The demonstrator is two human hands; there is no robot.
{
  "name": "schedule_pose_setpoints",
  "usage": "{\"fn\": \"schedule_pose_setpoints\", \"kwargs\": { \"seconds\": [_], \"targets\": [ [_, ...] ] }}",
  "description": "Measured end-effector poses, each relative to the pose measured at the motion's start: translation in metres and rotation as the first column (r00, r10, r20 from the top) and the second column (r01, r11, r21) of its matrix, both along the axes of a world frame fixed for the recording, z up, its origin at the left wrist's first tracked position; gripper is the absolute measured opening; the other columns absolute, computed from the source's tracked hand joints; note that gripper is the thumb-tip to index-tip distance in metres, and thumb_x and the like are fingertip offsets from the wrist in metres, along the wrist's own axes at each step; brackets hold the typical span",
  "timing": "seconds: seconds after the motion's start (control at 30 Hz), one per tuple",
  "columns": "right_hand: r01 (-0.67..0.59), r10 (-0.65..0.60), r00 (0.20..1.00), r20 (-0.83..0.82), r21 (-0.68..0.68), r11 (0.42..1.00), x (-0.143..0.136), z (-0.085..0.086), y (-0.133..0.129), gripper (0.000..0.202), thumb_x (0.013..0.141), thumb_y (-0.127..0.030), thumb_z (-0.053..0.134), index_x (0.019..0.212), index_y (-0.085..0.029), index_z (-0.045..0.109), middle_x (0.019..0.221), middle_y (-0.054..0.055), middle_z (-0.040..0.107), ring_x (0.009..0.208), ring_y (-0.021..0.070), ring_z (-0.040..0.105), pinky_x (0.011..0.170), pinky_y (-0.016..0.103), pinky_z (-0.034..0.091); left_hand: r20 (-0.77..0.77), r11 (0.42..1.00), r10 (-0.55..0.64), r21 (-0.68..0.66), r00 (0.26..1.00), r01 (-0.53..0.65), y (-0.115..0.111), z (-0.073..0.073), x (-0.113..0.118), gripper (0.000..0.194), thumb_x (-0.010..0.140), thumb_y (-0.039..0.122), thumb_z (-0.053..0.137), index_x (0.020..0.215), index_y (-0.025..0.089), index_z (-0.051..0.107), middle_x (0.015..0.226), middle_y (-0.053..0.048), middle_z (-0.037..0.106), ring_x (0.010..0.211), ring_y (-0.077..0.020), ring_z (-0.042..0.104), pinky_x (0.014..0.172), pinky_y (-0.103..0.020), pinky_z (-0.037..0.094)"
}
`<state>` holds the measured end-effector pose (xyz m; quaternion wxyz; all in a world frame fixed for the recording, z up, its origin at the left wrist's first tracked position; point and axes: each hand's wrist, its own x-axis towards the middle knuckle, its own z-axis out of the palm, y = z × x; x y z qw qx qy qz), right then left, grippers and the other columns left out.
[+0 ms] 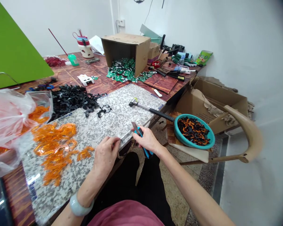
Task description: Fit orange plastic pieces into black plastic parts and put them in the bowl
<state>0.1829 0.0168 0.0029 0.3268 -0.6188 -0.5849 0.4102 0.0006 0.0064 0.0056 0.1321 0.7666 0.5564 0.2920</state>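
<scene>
My right hand (146, 138) is wrapped round a blue and black utility knife (146, 152), whose blade points up and left over the front edge of the speckled board (122, 94). Left of it, my left hand (107, 153) pinches the end of a thin whitish strip (125, 135) at that edge. The strip runs toward my right hand. A hammer (146, 107) lies on the board beyond both hands. Orange translucent parts (54, 141) are heaped to the left, and black parts (73, 100) are piled behind them.
A cardboard box (141, 56) on its side spills green circuit boards (124, 70). At right, a teal basin (211, 135) of black and orange parts sits on a chair (245, 131). A plastic bag (9, 119) is at far left, and a bottle (180, 63) and tools stand at the back.
</scene>
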Motion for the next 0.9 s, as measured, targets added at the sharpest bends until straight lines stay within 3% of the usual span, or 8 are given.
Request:
{"fn": "schedule_pose_setpoints", "kwargs": {
  "seconds": [0.47,0.7,0.9],
  "targets": [
    [-0.02,0.019,0.998,0.065,0.008,1.0,-0.003,0.005,-0.003,0.023,0.083,-0.029,0.049,0.101,-0.018,0.059,0.062,-0.005,0.056,0.045,0.009,0.056,0.046,0.018,0.043,0.015,1.0,0.022,-0.012,1.0,-0.022,0.0,-0.001,0.001,0.024,0.086,0.024,0.046,0.081,0.017,0.068,0.069,-0.003,0.059,0.063,-0.0189,0.059,0.065,-0.029,0.045],
    [-0.048,0.046,0.963,0.264,0.001,0.999,-0.005,0.022,-0.018,0.02,0.09,-0.035,0.04,0.093,-0.019,0.052,0.063,-0.003,0.056,0.05,0.0119,0.056,0.051,0.021,0.04,0.048,0.999,0.025,-0.023,0.999,-0.024,0.001,-0.006,0.0,0.02,0.085,0.022,0.049,0.082,0.016,0.067,0.07,-0.004,0.061,0.066,-0.0195,0.061,0.067,-0.03,0.046],
    [-0.137,0.15,0.855,0.497,-0.063,0.989,-0.027,0.031,-0.036,0.018,0.089,-0.034,0.042,0.093,-0.019,0.052,0.07,0.005,0.061,0.068,0.0219,0.062,0.06,0.027,0.036,0.077,0.998,0.034,-0.046,0.996,-0.03,0.0,-0.008,0.0,0.012,0.085,0.019,0.052,0.085,0.015,0.063,0.077,-0.005,0.065,0.068,-0.0195,0.062,0.067,-0.03,0.048]
  ]
}}
